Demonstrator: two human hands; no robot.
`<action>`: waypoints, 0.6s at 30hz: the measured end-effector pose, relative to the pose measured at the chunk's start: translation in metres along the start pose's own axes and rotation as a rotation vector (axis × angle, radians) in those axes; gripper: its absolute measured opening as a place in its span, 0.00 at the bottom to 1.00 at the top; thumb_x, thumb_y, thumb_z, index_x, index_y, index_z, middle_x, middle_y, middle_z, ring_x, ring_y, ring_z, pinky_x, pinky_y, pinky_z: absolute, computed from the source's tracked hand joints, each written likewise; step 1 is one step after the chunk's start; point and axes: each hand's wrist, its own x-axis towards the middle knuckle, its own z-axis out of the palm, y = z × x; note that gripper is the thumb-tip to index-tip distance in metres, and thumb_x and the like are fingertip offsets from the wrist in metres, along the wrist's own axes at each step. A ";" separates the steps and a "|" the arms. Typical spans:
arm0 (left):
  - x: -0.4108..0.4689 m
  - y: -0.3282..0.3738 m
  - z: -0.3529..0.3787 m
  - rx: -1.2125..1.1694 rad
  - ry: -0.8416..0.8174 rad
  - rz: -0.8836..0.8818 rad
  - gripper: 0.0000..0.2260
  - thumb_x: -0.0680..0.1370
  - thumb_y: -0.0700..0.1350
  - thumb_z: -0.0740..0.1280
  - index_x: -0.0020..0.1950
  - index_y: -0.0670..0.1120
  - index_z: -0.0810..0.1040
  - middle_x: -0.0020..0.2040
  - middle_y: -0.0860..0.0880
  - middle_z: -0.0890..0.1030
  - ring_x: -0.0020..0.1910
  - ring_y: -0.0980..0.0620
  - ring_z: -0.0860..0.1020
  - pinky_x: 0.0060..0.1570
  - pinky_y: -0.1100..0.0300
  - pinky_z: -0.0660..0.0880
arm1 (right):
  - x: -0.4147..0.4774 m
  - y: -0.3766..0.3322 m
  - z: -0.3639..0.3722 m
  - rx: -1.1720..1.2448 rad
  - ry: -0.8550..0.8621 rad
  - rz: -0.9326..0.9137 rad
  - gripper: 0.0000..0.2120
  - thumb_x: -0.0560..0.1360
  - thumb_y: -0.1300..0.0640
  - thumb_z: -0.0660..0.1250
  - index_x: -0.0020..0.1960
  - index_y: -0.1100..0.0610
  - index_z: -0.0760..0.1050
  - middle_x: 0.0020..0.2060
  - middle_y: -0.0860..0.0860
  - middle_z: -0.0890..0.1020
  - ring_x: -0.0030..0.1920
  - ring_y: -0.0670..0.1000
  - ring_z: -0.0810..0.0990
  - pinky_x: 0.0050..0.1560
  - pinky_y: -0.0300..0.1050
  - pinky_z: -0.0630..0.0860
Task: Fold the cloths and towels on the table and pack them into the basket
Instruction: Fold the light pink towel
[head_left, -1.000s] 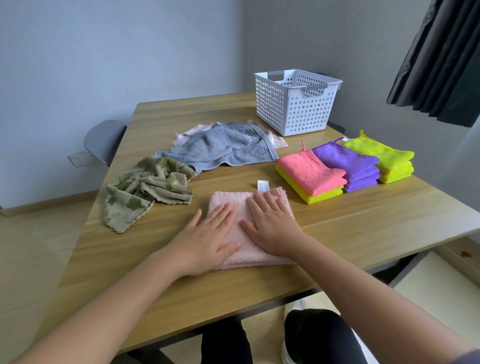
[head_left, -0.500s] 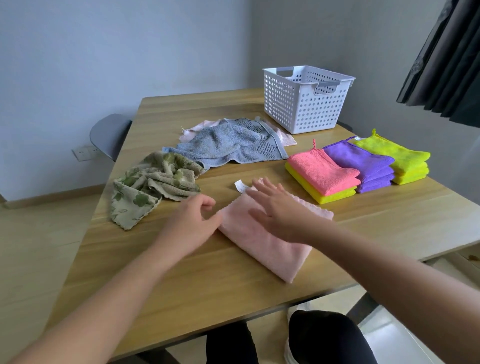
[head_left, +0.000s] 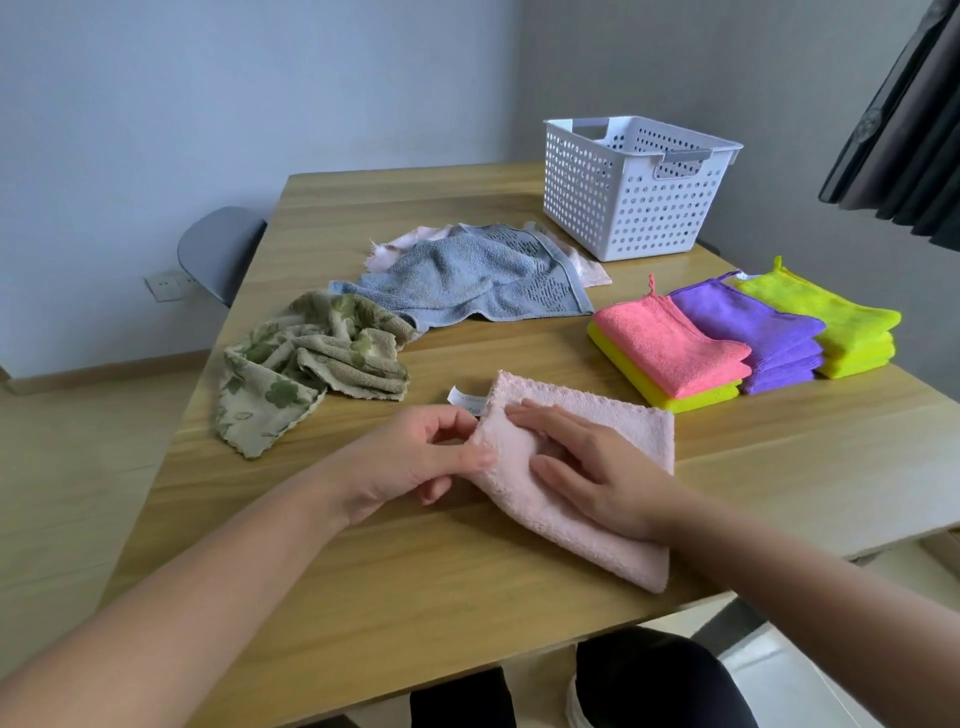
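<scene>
Now, left hand (head_left: 415, 457) (pinching) on towel (head_left: 641, 426)

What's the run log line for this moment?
step: folding pink towel | left hand: pinches its edge | right hand: flat on it | unfolded: green cloth, blue towel

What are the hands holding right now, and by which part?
The left hand pinches the folded pink towel at its left edge, just below the white tag. The right hand only rests flat on top of it.
</scene>
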 end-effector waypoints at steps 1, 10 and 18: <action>0.001 0.000 -0.001 -0.019 0.014 0.006 0.09 0.70 0.42 0.74 0.45 0.44 0.75 0.35 0.50 0.77 0.23 0.56 0.65 0.23 0.67 0.62 | 0.000 0.000 0.000 0.006 0.003 -0.003 0.23 0.78 0.46 0.55 0.70 0.54 0.67 0.69 0.47 0.70 0.72 0.40 0.62 0.72 0.42 0.61; -0.008 -0.011 -0.006 -0.066 -0.077 -0.259 0.14 0.74 0.39 0.70 0.58 0.41 0.73 0.34 0.50 0.75 0.21 0.59 0.60 0.20 0.67 0.61 | 0.002 0.001 0.001 -0.014 -0.006 -0.061 0.19 0.78 0.49 0.59 0.65 0.56 0.72 0.65 0.47 0.74 0.70 0.41 0.65 0.70 0.44 0.63; -0.003 -0.014 -0.006 -0.035 0.110 -0.051 0.13 0.69 0.39 0.76 0.40 0.45 0.70 0.31 0.52 0.76 0.23 0.55 0.65 0.24 0.68 0.63 | 0.003 0.000 0.000 -0.027 -0.012 -0.071 0.20 0.77 0.49 0.59 0.65 0.56 0.72 0.65 0.46 0.74 0.70 0.41 0.66 0.70 0.44 0.64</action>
